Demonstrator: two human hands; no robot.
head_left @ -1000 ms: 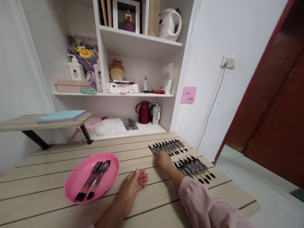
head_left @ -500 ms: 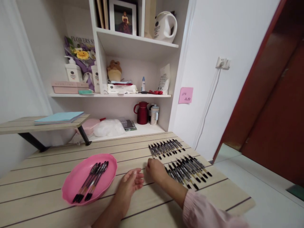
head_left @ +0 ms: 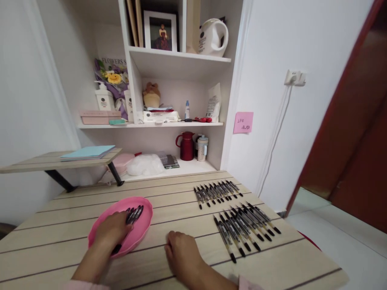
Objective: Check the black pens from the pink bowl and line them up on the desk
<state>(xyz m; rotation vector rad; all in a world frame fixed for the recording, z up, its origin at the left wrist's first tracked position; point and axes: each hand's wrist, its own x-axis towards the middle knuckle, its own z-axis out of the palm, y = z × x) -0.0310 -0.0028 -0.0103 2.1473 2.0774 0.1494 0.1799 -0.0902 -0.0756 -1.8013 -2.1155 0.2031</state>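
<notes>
Covering pens in a dish, the left hand is hiding its grip; the curled right hand is too.

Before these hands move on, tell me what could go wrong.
The left hand is at the bunched pens in the pink dish; its grip might drag several out together.
Its wrist crosses the dish's near rim, so pressing there could tip or slide it.
The right hand is beside the nearer row of pens; a sideways brush might scatter them.
</notes>
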